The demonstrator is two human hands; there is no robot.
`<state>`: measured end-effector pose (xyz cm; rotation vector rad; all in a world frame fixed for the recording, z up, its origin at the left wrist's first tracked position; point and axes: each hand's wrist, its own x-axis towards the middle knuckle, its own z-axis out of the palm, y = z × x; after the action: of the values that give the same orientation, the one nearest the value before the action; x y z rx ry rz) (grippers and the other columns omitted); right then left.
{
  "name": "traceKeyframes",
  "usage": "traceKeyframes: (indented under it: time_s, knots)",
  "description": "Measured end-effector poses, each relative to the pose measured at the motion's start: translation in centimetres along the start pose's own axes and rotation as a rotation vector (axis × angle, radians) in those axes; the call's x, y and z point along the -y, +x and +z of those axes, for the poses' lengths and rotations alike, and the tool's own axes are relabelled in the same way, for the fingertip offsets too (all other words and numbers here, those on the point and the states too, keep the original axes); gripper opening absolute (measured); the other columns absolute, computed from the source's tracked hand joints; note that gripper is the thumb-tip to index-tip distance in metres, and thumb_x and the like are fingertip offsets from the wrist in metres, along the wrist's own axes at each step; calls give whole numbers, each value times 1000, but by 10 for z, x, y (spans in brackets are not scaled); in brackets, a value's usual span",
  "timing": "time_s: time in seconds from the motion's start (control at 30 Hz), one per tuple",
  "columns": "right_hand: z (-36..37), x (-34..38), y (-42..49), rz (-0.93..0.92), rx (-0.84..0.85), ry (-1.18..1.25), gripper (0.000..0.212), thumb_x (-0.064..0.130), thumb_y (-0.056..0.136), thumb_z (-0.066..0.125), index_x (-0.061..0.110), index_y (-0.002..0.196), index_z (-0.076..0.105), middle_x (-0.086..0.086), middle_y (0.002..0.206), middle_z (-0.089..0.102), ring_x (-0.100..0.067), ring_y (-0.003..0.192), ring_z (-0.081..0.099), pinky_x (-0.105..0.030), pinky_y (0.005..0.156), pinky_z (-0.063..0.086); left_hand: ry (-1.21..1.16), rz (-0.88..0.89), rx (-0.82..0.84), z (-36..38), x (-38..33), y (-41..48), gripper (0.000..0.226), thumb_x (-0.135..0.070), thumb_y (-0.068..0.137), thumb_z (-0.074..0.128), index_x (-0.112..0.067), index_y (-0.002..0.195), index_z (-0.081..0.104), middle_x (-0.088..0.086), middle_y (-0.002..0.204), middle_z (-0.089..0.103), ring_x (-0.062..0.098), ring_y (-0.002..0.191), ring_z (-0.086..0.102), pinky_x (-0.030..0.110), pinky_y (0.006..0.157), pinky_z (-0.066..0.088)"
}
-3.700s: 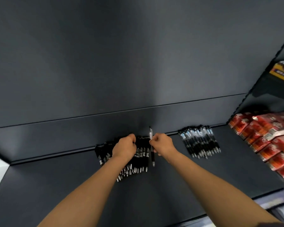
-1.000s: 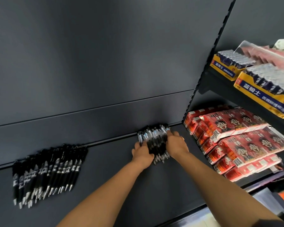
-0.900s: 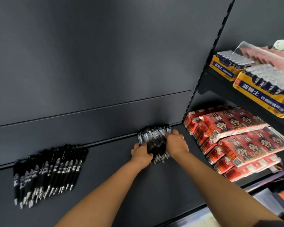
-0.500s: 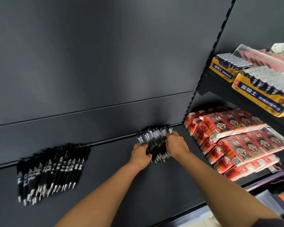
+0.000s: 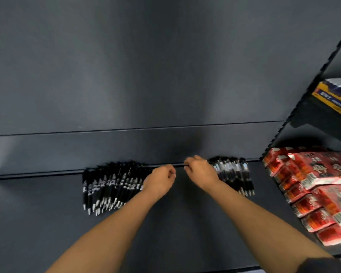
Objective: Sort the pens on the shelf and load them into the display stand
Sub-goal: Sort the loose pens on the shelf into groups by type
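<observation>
Two heaps of black pens lie at the back of the dark shelf [image 5: 175,223]. The left pen pile [image 5: 108,186] is wider, the right pen pile [image 5: 234,174] tighter. Both hands hover over the bare gap between them. My left hand [image 5: 159,180] has its fingers curled, nothing shows in it, and it covers the left pile's right edge. My right hand [image 5: 201,172] is curled too, just left of the right pile. Its fingertips sit on the shelf's back seam, and blur hides whether they pinch a pen. No display stand is in view.
Red snack packs [image 5: 313,186] are stacked on the shelf's right end. Above them a higher shelf carries a yellow and blue box [image 5: 333,95]. A dark back panel [image 5: 146,75] rises behind the pens.
Both hands have left the right pen pile and moved left into the gap between the piles. The view has swung left, so both piles now show.
</observation>
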<state>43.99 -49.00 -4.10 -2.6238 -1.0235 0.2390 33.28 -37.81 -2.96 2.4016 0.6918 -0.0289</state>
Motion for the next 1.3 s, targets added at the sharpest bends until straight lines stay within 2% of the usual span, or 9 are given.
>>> traceKeyframes:
  time_s: [0.17, 0.23, 0.3, 0.43, 0.53, 0.77, 0.93, 1.07, 1.3]
  knots:
    - [35, 71, 22, -39, 319, 86, 39, 30, 95, 51, 11, 129, 53, -14, 128, 53, -29, 117, 52, -33, 96, 43, 86, -73, -139, -44, 68, -13, 23, -27, 91, 52, -26, 112, 59, -1, 117, 60, 22, 110, 55, 37, 91, 46]
    - [51, 94, 28, 47, 344, 189, 47, 32, 94, 54, 9, 133, 48, -15, 134, 51, -28, 119, 51, -32, 96, 44, 127, -142, -183, -60, 95, -20, 33, -31, 91, 53, -28, 123, 53, 0, 130, 49, 24, 121, 45, 39, 98, 39]
    - [62, 113, 31, 210, 330, 349, 66, 40, 90, 58, 12, 144, 33, -13, 144, 38, -29, 125, 46, -37, 95, 48, 135, -250, -179, -73, 118, -26, 47, -37, 90, 53, -30, 135, 41, 2, 141, 35, 28, 129, 33, 44, 105, 31]
    - [82, 155, 31, 453, 353, 601, 87, 49, 81, 67, 25, 149, 18, -8, 146, 16, -31, 126, 39, -40, 83, 52, -88, -477, -86, -90, 162, -34, 76, -52, 84, 58, -34, 146, 18, 7, 154, 9, 35, 139, 16, 50, 110, 21]
    - [97, 187, 33, 441, 388, 545, 90, 47, 80, 69, 24, 149, 16, -8, 145, 14, -33, 129, 37, -45, 97, 47, -259, -514, -33, -96, 186, -35, 86, -51, 82, 61, -30, 149, 11, 13, 154, 8, 38, 139, 14, 47, 113, 21]
    - [118, 255, 35, 418, 415, 449, 95, 46, 88, 60, 18, 152, -4, -12, 149, 9, -37, 135, 30, -48, 106, 40, -265, -443, 10, -122, 235, -40, 83, -40, 87, 61, -20, 150, 11, 13, 155, 9, 36, 141, 14, 42, 113, 22]
    - [129, 305, 35, 393, 388, 510, 88, 38, 92, 58, 11, 151, -1, -15, 149, 13, -33, 132, 37, -37, 109, 37, -325, -431, -16, -144, 277, -43, 70, -32, 89, 58, -17, 148, 24, 15, 153, 19, 35, 139, 24, 42, 114, 25]
    - [136, 331, 37, 387, 370, 510, 90, 34, 92, 58, 9, 151, -6, -17, 151, 12, -35, 133, 35, -39, 111, 34, -329, -367, -44, -156, 292, -45, 62, -21, 89, 57, -18, 145, 31, 16, 148, 28, 34, 136, 29, 43, 113, 27]
    - [138, 338, 32, 348, 407, 517, 84, 35, 91, 59, 11, 151, 4, -15, 149, 19, -32, 131, 39, -36, 108, 38, -286, -357, -112, -156, 301, -49, 64, -22, 92, 52, -16, 148, 21, 15, 155, 14, 32, 144, 10, 38, 115, 13]
